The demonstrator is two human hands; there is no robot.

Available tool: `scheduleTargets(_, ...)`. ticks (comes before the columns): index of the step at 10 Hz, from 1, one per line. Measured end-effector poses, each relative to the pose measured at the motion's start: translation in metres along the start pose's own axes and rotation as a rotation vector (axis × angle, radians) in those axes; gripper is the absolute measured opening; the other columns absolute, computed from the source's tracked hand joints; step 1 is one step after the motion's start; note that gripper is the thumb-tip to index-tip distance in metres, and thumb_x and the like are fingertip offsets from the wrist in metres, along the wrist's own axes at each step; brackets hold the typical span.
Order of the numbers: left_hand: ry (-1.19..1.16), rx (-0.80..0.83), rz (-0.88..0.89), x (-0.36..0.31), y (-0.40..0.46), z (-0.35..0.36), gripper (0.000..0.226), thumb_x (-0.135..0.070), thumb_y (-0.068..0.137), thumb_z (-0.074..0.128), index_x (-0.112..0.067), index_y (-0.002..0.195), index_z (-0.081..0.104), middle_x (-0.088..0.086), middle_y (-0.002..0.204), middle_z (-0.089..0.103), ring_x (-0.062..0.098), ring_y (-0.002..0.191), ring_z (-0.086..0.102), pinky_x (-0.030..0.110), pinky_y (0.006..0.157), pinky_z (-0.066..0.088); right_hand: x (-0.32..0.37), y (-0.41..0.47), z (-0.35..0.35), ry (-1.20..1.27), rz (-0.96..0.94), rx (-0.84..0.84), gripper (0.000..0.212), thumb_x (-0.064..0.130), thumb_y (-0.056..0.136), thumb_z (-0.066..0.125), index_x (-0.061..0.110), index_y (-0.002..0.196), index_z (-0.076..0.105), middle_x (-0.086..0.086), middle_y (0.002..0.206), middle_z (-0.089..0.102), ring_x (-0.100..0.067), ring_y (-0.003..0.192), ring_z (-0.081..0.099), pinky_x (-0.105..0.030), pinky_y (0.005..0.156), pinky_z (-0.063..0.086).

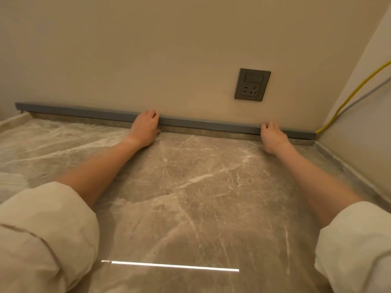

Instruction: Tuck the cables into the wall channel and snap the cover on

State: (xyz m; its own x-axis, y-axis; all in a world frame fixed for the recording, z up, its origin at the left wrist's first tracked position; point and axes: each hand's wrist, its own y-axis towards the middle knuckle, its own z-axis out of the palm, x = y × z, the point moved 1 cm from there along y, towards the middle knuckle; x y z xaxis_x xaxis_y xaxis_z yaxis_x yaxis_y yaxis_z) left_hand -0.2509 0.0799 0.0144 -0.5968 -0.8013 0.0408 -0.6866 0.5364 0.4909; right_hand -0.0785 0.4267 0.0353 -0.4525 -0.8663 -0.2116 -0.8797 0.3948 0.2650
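The left hand (146, 129) is curling its fingers over the top edge of the grey wall channel (88, 114), thumb underneath, so this grip is closing on the channel near its middle. The right hand (271, 136) is lying against the channel near its right end; its fingertips are bent onto the top edge, but whether they are gripping or only pressing is hard to make out. The channel is running along the foot of the wall, just above the marble worktop (190, 187). Its inside is hidden behind the grey front. A yellow cable (347, 102) is emerging from its right end and climbing the side wall, cut off by the frame. A grey socket (252, 84) is sitting above.
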Motion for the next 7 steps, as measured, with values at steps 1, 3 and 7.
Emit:
scheduleTargets(1, -0.011, 0.023, -0.01, -0.001, -0.007, 0.002, 0.059, -0.031, 0.085, 0.062, -0.002, 0.132, 0.04, 0.018, 0.126, 0.05, 0.035, 0.115, 0.049, 0.043, 0.101, 0.038, 0.006, -0.007, 0.007, 0.101, 0.051, 0.039, 0.064, 0.0, 0.088, 0.05, -0.006, 0.143, 0.018, -0.023, 0.143, 0.027, -0.037, 0.132, 0.031, -0.046, 0.101, 0.041)
scheduleTargets(3, -0.049, 0.082, -0.037, -0.002, -0.018, -0.006, 0.064, -0.035, 0.091, 0.053, -0.005, 0.143, 0.028, 0.016, 0.144, 0.038, 0.033, 0.133, 0.036, 0.045, 0.115, 0.027, 0.016, -0.016, 0.008, 0.139, 0.11, 0.02, 0.069, 0.001, 0.089, 0.051, -0.006, 0.145, 0.012, -0.026, 0.146, 0.022, -0.04, 0.13, 0.035, -0.046, 0.098, 0.043)
scheduleTargets(7, -0.326, -0.096, -0.017, -0.048, -0.005, -0.01, 0.036, -0.023, 0.093, 0.05, -0.005, 0.124, 0.051, 0.017, 0.116, 0.059, 0.032, 0.11, 0.055, 0.043, 0.096, 0.042, 0.083, 0.009, -0.011, 0.354, -0.166, -0.373, 0.026, 0.013, 0.091, 0.047, 0.0, 0.114, 0.047, -0.021, 0.114, 0.052, -0.036, 0.103, 0.052, -0.042, 0.082, 0.044)
